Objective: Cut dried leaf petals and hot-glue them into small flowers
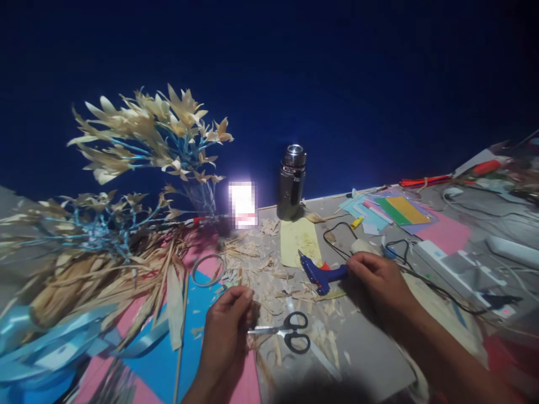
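Note:
My right hand (377, 275) is closed around the back end of a blue hot glue gun (322, 275) that lies on the table, its nozzle pointing up and left over a pale yellow sheet (297, 238). My left hand (227, 325) rests on the table with fingers curled together in a pinch; what they hold is too small to see. Black-handled scissors (290, 332) lie between the hands, blades pointing at my left hand. Dried husk scraps (252, 255) are scattered around.
A bunch of husk flowers on blue stems (151, 134) stands at left above piled husks and blue ribbon (37, 348). A steel flask (291, 182), a tape ring (208, 269), coloured paper sheets (396, 210) and a white power strip (458, 269) with cables lie around.

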{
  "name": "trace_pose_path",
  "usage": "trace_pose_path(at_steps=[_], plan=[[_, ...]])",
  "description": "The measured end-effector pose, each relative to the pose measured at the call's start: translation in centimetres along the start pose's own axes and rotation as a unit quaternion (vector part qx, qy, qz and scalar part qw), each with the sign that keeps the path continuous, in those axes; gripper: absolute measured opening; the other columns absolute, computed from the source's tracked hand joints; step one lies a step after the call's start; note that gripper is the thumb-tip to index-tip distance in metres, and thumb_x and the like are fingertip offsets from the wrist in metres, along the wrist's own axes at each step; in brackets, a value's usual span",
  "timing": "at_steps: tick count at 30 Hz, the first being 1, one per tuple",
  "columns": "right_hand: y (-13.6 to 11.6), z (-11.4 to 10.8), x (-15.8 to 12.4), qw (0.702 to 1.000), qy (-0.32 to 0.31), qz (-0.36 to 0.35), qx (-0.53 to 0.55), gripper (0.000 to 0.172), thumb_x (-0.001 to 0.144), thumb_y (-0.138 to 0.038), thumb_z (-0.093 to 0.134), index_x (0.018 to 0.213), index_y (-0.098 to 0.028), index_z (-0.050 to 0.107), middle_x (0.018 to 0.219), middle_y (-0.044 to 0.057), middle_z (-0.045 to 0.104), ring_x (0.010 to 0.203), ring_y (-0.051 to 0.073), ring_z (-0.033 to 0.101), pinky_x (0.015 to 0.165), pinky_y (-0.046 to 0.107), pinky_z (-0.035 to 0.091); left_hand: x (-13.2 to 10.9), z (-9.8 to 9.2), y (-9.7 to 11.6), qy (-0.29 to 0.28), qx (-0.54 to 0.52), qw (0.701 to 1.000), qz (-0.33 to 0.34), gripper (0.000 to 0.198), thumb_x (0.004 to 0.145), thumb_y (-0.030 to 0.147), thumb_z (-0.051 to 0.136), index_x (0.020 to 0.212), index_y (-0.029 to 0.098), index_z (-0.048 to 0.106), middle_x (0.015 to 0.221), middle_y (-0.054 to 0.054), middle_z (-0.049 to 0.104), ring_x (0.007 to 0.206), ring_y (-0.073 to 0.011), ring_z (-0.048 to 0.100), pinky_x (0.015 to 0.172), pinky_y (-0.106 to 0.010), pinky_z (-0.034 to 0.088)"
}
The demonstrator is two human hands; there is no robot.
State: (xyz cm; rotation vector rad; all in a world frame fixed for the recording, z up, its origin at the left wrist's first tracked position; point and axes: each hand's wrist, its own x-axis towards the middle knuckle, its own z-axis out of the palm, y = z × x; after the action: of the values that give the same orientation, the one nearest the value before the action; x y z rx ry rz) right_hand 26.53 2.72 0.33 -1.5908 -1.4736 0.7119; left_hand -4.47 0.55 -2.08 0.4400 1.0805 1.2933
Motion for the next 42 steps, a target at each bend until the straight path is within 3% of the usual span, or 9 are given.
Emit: trace_pose_path(at_steps=[6, 12, 18, 23, 30, 36, 38, 40, 42], plan=[[-1.7, 0.6, 3.6, 0.967, -0.113, -0.156, -0.168, 0.029, 0.096, -0.035, 0.055, 0.076, -0.02, 0.07, 0.076, 0.004, 0.073, 0.071, 0.019, 0.066, 0.068, 0.028, 0.044, -0.1, 0.3, -0.2, -0.011, 0.006, 1.0, -0.017, 0.027, 0.075, 0.032, 0.086, 0.07, 0.017, 0.065, 0.052, 0.005, 0.05, 0.053, -0.0097, 0.043, 0.052, -0.022, 0.031], [-5.7, 5.7, 10.4, 0.862, -0.177, -0.224, -0.418, 0.021, 0.1, -0.026, 0.055, 0.1, -0.02, 0.076, 0.102, 0.009, 0.077, 0.091, 0.021, 0.07, 0.072, 0.027, 0.042, 0.0, 0.3, -0.4, -0.001, 0.006, 0.999, -0.044, 0.029, 0.072, 0.034, 0.087, 0.07, 0.016, 0.064, 0.055, 0.004, 0.051, 0.054, -0.0092, 0.043, 0.053, -0.021, 0.031], [-5.6, 12.3, 15.5, 0.831, -0.21, -0.238, -0.456, 0.026, 0.093, -0.014, 0.054, 0.11, -0.012, 0.074, 0.103, 0.019, 0.077, 0.091, 0.027, 0.072, 0.074, 0.031, 0.044, 0.6, 0.3, -0.6, 0.038, -0.004, 0.999, -0.025, 0.035, 0.065, 0.039, 0.09, 0.07, 0.017, 0.063, 0.051, 0.004, 0.05, 0.051, -0.0096, 0.041, 0.051, -0.021, 0.03], [-3.6, 14.7, 16.3, 0.84, -0.217, -0.227, -0.442, 0.029, 0.091, -0.017, 0.056, 0.116, -0.012, 0.07, 0.099, 0.02, 0.077, 0.092, 0.03, 0.073, 0.074, 0.033, 0.044, 0.8, 0.0, -0.7, 0.042, -0.008, 0.999, -0.021, 0.037, 0.062, 0.041, 0.091, 0.068, 0.017, 0.064, 0.049, 0.004, 0.049, 0.048, -0.0093, 0.041, 0.049, -0.021, 0.029], [-3.8, 14.7, 16.6, 0.924, -0.193, -0.176, -0.279, 0.011, 0.084, -0.018, 0.063, 0.09, -0.015, 0.072, 0.095, 0.017, 0.076, 0.094, 0.028, 0.069, 0.075, 0.032, 0.042, 0.8, -0.1, -0.1, 0.05, -0.017, 0.998, -0.032, 0.04, 0.058, 0.042, 0.094, 0.068, 0.015, 0.065, 0.048, 0.004, 0.05, 0.047, -0.0081, 0.042, 0.049, -0.019, 0.03], [-6.0, 11.3, 13.2, 0.977, -0.2, -0.067, -0.036, 0.031, 0.096, -0.046, 0.052, 0.092, -0.018, 0.064, 0.059, -0.003, 0.055, 0.047, 0.012, 0.044, 0.05, 0.024, 0.035, 0.5, 0.7, 1.1, 0.058, -0.063, 0.996, -0.038, 0.039, 0.059, 0.035, 0.097, 0.075, 0.017, 0.066, 0.059, 0.003, 0.059, 0.052, -0.0076, 0.048, 0.051, -0.017, 0.038], [-6.7, 10.2, 10.4, 0.973, -0.224, -0.024, 0.051, 0.038, 0.093, -0.057, 0.052, 0.088, -0.02, 0.059, 0.052, -0.01, 0.041, 0.042, 0.009, 0.031, 0.044, 0.022, 0.031, 0.2, 1.3, 1.7, 0.042, -0.069, 0.995, -0.057, 0.038, 0.06, 0.033, 0.097, 0.076, 0.017, 0.067, 0.064, 0.001, 0.061, 0.056, -0.0085, 0.052, 0.053, -0.017, 0.041], [-7.2, 9.4, 7.4, 0.911, -0.273, 0.103, 0.292, 0.04, 0.078, -0.057, 0.072, 0.082, -0.021, 0.055, 0.048, -0.013, 0.035, 0.041, 0.007, 0.022, 0.042, 0.02, 0.025, -0.4, 2.0, 2.2, 0.012, -0.062, 0.995, -0.08, 0.035, 0.06, 0.032, 0.097, 0.075, 0.016, 0.068, 0.068, 0.0, 0.063, 0.059, -0.0095, 0.054, 0.054, -0.018, 0.043], [-7.5, 9.2, 4.8, 0.86, -0.274, 0.17, 0.396, 0.042, 0.069, -0.05, 0.085, 0.08, -0.02, 0.058, 0.045, -0.014, 0.037, 0.041, 0.005, 0.02, 0.042, 0.019, 0.02, -1.0, 2.7, 2.4, -0.019, -0.051, 0.995, -0.089, 0.032, 0.062, 0.031, 0.095, 0.076, 0.016, 0.071, 0.072, -0.002, 0.065, 0.061, -0.0101, 0.055, 0.057, -0.018, 0.045]])
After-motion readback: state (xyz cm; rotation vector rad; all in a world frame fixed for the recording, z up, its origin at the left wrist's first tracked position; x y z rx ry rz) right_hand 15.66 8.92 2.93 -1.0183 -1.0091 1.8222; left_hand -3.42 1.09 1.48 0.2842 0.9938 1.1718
